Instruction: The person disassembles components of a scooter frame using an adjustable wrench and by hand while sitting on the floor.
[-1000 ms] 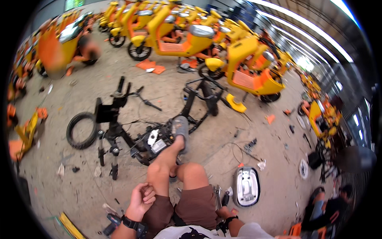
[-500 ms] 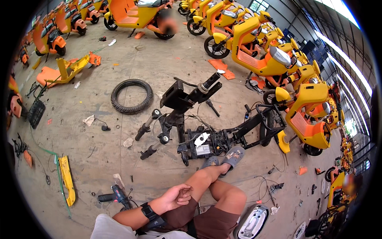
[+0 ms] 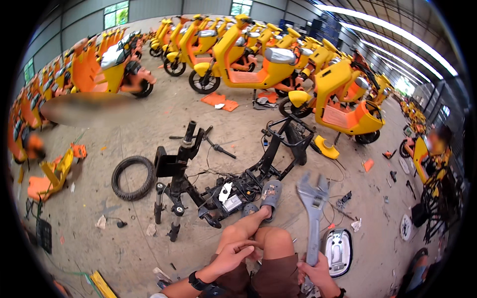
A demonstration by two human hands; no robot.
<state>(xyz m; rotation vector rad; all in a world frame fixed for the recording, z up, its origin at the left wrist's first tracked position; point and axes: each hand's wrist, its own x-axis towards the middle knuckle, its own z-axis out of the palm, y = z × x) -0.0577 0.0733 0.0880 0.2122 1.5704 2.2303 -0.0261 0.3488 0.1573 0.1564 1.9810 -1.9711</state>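
An adjustable wrench (image 3: 314,216) stands upright in my right hand (image 3: 318,276), which is closed round the lower end of its handle. Its wide jaws point up and away and look slightly smeared by motion. My left hand (image 3: 232,259) rests over my knees with its fingers loosely stretched and nothing seen in them. Beyond my feet lies a stripped black scooter frame (image 3: 271,161); its fork and steering column (image 3: 180,184) stick up at the left. Wires and a silver box (image 3: 231,203) sit in its middle. One of my grey clogs (image 3: 271,192) is close against the frame.
A loose tyre (image 3: 132,197) lies left of the fork. A white-and-black seat-shaped part (image 3: 339,253) is by my right hand. Yellow-and-orange scooters (image 3: 253,74) stand in rows behind. Orange panels (image 3: 218,102) and a yellow cover (image 3: 325,147) lie about. Another person's leg (image 3: 416,275) shows at lower right.
My right hand has come into view holding the wrench upright. The view has swung up and right. My left hand's fingers, curled before, are now stretched out more over my knees.
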